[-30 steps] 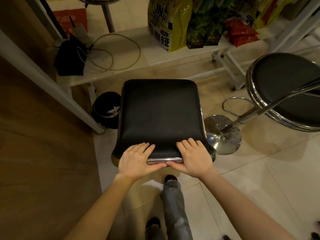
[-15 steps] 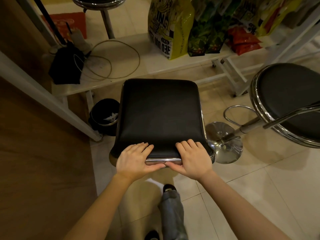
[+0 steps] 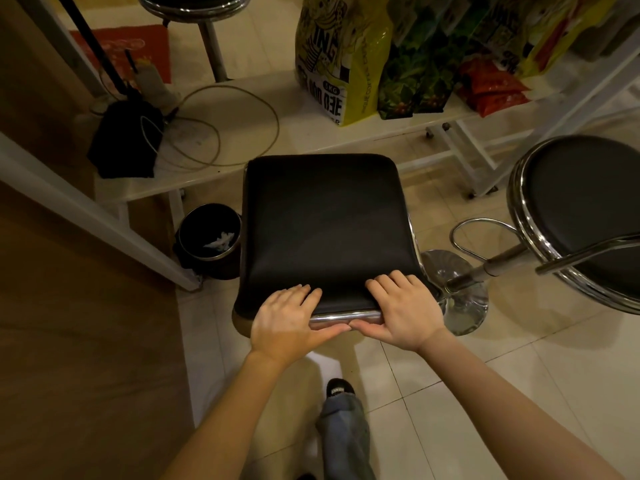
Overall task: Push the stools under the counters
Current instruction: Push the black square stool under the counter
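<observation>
A square black padded stool (image 3: 325, 223) with a chrome rim stands in front of me on the tiled floor. My left hand (image 3: 287, 318) and my right hand (image 3: 403, 308) both grip its near edge, fingers on the cushion and thumbs under the chrome bar. The wooden counter (image 3: 79, 341) fills the left side, its white frame (image 3: 104, 220) running diagonally beside the stool. A round black stool (image 3: 585, 216) with a chrome ring stands at the right, its chrome base (image 3: 457, 289) next to the square seat.
A small black bin (image 3: 207, 237) sits on the floor left of the stool. A low white shelf (image 3: 242, 147) behind holds a coiled cable, a black bag and several coffee bags (image 3: 339, 53). Another stool's post (image 3: 211, 46) stands at the back. My foot (image 3: 341, 389) is below the seat.
The square stool and my hands have moved forward a little toward the shelf. The round stool has shifted right and down in view. My grip is unchanged.
</observation>
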